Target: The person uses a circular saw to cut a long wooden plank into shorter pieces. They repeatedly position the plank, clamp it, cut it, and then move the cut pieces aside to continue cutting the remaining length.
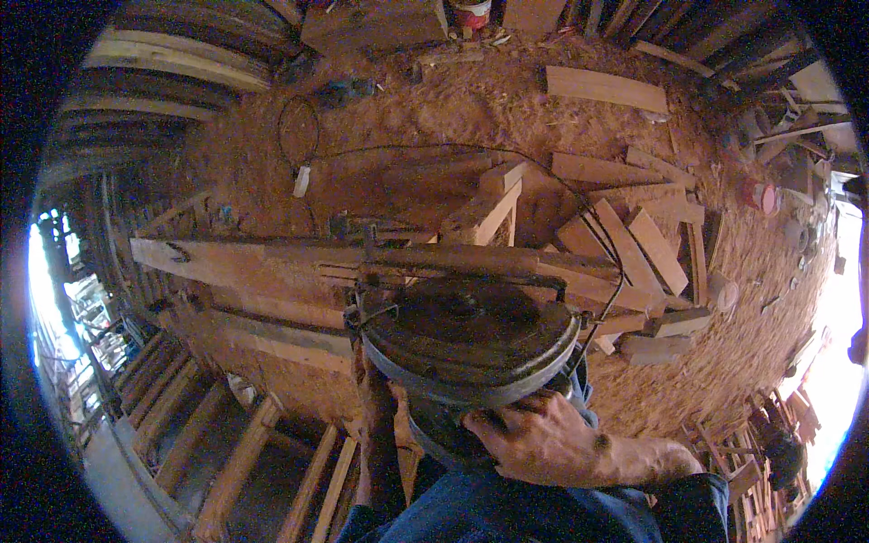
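Note:
A large round machine (471,328) with a dark, dusty top and a pale metal rim sits close in front of my body. A black cord runs from its right side. My right hand (539,439) grips the near side of its body below the rim, fingers curled. My left hand (376,398) is at the machine's left edge, thumb toward the body; its other fingers are partly hidden. Just beyond the machine lies a long wooden beam (217,260), crossing from left to right. What the machine's underside touches is hidden.
Wood offcuts (634,249) are piled right of the beam. A loose board (605,89) lies on the sawdust-covered floor (434,113). The black cord (434,145) loops across the floor. Timber stacks (172,59) stand far left, more planks (235,466) near left. A red bucket (759,196) is at right.

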Demonstrator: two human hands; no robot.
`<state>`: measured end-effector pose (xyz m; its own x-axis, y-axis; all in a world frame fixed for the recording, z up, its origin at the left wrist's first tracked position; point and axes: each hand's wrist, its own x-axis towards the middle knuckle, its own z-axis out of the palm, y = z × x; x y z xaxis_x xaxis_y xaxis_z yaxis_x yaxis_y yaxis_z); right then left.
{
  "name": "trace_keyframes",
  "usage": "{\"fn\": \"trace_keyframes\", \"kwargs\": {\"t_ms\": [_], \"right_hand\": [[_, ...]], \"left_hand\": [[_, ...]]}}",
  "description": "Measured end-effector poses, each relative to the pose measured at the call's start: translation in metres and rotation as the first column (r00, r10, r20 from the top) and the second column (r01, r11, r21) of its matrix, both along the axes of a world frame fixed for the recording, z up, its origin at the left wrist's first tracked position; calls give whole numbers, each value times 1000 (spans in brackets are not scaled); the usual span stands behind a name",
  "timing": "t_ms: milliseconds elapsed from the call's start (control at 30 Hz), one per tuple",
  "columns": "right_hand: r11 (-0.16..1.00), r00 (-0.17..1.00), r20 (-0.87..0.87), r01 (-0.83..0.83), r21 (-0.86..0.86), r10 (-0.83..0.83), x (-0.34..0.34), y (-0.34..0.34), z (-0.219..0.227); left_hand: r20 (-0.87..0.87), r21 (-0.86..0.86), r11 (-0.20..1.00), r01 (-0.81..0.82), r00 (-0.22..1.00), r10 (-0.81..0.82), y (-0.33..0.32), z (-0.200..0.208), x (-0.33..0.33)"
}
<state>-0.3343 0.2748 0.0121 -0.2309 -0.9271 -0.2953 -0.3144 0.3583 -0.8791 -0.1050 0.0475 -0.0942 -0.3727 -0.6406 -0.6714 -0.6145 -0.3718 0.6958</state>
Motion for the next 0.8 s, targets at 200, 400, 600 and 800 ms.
{"fn": "trace_keyframes", "kwargs": {"t_ms": [200, 400, 600, 800], "right_hand": [[999, 999, 17, -40, 35, 40, 0, -6, 1], [1000, 999, -43, 22, -5, -23, 4, -13, -1], [988, 993, -67, 88, -124, -97, 2, -21, -7], [999, 999, 4, -41, 35, 41, 3, -26, -1]], "left_hand": [[42, 11, 1000, -20, 999, 20, -6, 1, 0], [-5, -4, 1000, -14, 1000, 14, -14, -7, 7], [-52, -8, 1000, -9, 999, 8, -22, -15, 19], [-44, 50, 997, -52, 998, 54, -29, -21, 32]]}}
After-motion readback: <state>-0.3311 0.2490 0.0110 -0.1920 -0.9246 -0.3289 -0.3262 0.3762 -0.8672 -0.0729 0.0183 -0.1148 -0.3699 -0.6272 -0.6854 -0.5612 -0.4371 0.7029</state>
